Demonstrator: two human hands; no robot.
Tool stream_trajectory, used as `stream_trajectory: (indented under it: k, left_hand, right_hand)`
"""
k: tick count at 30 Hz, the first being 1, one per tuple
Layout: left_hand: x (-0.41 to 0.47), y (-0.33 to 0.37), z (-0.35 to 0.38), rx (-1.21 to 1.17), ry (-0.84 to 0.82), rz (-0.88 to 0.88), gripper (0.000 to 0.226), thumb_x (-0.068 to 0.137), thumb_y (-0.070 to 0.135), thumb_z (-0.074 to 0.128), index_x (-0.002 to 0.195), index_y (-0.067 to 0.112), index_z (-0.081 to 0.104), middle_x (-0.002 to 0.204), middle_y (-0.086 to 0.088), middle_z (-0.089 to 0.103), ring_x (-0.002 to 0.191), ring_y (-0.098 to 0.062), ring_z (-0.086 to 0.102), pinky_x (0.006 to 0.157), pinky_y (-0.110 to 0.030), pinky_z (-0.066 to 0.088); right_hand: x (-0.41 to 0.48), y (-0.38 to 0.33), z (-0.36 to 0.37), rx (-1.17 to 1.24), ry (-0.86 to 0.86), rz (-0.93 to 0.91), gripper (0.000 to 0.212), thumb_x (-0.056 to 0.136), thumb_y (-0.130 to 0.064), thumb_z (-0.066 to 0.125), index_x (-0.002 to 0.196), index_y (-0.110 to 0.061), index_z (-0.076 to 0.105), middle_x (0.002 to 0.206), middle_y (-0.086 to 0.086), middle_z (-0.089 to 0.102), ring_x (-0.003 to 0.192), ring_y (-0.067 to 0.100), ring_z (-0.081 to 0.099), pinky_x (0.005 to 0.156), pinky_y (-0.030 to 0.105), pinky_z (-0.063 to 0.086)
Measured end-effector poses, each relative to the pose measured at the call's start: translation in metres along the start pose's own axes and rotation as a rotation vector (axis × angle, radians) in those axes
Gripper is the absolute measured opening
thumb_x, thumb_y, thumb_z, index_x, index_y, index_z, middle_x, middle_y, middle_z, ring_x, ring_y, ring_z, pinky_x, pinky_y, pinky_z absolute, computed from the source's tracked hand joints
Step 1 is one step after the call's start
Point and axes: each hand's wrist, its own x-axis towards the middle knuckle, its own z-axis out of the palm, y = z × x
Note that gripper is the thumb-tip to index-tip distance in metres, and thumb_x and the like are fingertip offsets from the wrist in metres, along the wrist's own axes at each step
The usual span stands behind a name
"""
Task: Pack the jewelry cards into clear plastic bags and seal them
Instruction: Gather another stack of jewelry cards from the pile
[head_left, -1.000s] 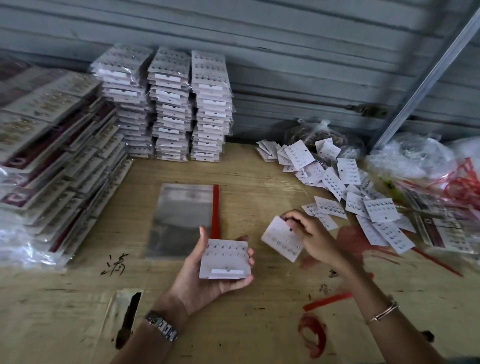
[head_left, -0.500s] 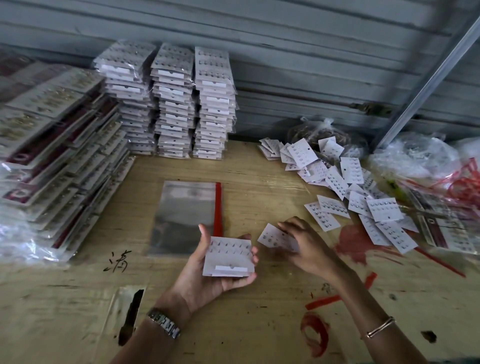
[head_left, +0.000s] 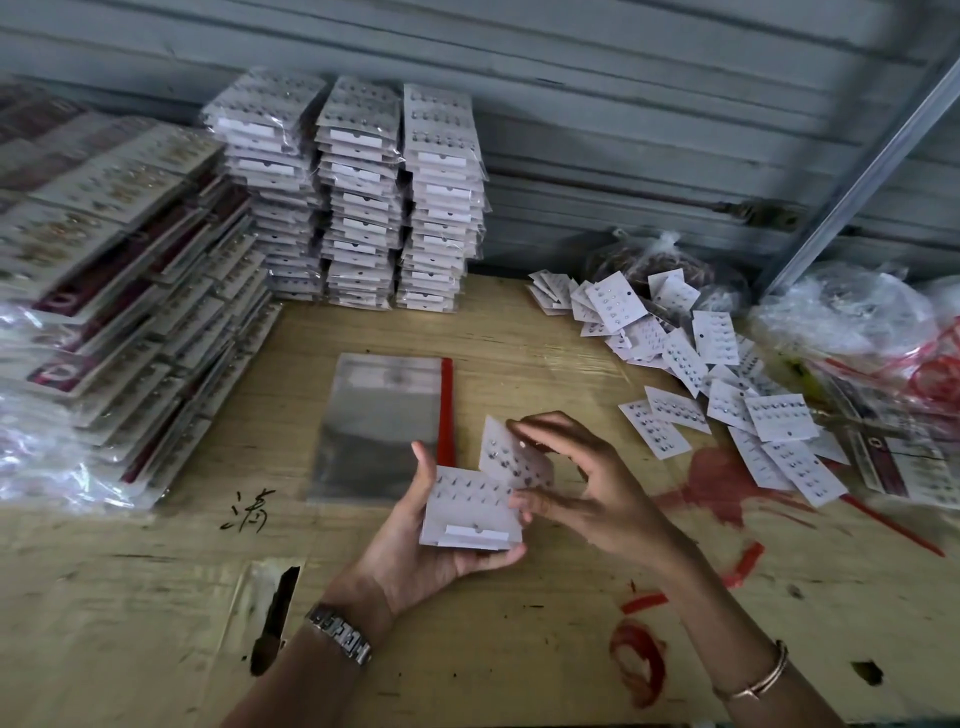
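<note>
Cards gathered in hand, bag waiting

Stack of jewelry cards (head_left: 470, 512) sits in the cupped left hand (head_left: 415, 561), thumb along its left edge and fingers curled up under the near right corner, so the pile stays square and face up. Tilted against its far right corner is a single card (head_left: 506, 457), pinched by the right hand (head_left: 597, 493) between forefinger and thumb. The two hands are close together, and it looks as if that card is being laid on the pile to make up a set for one bag.

Just beyond the hands, flat on the table (head_left: 519, 649), lie the clear bags (head_left: 379, 415), with their red strip (head_left: 445, 405) on the right. They are near enough for the set to slide straight in, I would guess.

Loose cards (head_left: 727, 374) are spread to the far right, within the picking hand's reach. Packed stacks (head_left: 363, 208) stand against the far wall, out of the working space, and larger packs (head_left: 114, 270) slope away on the left.
</note>
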Motion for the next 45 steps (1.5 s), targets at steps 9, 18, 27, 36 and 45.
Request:
stream_trajectory:
  k: [9,18,27,36,45]
  left_hand:
    - [-0.001,0.0,0.003,0.013,0.044,-0.017,0.096,0.077,0.078,0.049,0.139,0.004,0.049,0.142,-0.028,0.048,0.133,-0.039,0.046,0.102,-0.054,0.042]
    - [-0.004,0.002,0.009,0.03,0.095,-0.02,0.096,0.07,0.076,0.061,0.134,0.005,0.056,0.139,-0.027,0.051,0.131,-0.039,0.049,0.102,-0.054,0.044]
    - [-0.009,0.006,0.019,0.032,0.063,-0.037,0.087,0.076,0.064,0.069,0.133,-0.001,0.055,0.131,-0.028,0.056,0.121,-0.038,0.055,0.101,-0.053,0.045]
    - [-0.012,0.001,0.02,0.235,-0.028,-0.101,0.074,0.083,0.037,0.075,0.142,0.004,0.043,0.134,-0.022,0.056,0.125,-0.036,0.054,0.105,-0.051,0.043]
    - [-0.024,0.005,0.028,1.108,0.292,0.269,0.061,0.077,0.037,0.079,0.129,0.018,0.054,0.117,0.003,0.068,0.106,-0.012,0.067,0.083,-0.035,0.058]
  right_hand:
    - [0.005,-0.016,0.016,-0.252,-0.256,0.003,0.075,0.076,-0.057,0.071,0.141,-0.028,0.048,0.13,-0.021,0.043,0.126,-0.002,0.038,0.106,0.024,0.04]
    - [0.006,-0.015,0.02,-0.254,-0.266,0.029,0.076,0.075,-0.059,0.072,0.139,-0.024,0.051,0.126,-0.023,0.044,0.124,-0.003,0.04,0.104,0.023,0.041]
    - [0.002,-0.009,0.019,0.091,-0.229,0.19,0.048,0.092,-0.043,0.062,0.137,-0.026,0.053,0.125,-0.013,0.057,0.115,0.005,0.058,0.084,0.026,0.054]
    - [-0.003,-0.012,0.012,0.3,-0.29,0.319,0.032,0.085,-0.024,0.076,0.116,-0.023,0.069,0.105,-0.002,0.071,0.095,0.012,0.068,0.071,0.024,0.054]
    - [-0.026,0.0,0.008,0.052,-0.113,0.196,0.039,0.083,-0.034,0.076,0.12,-0.032,0.065,0.112,-0.018,0.068,0.106,0.002,0.062,0.085,0.013,0.048]
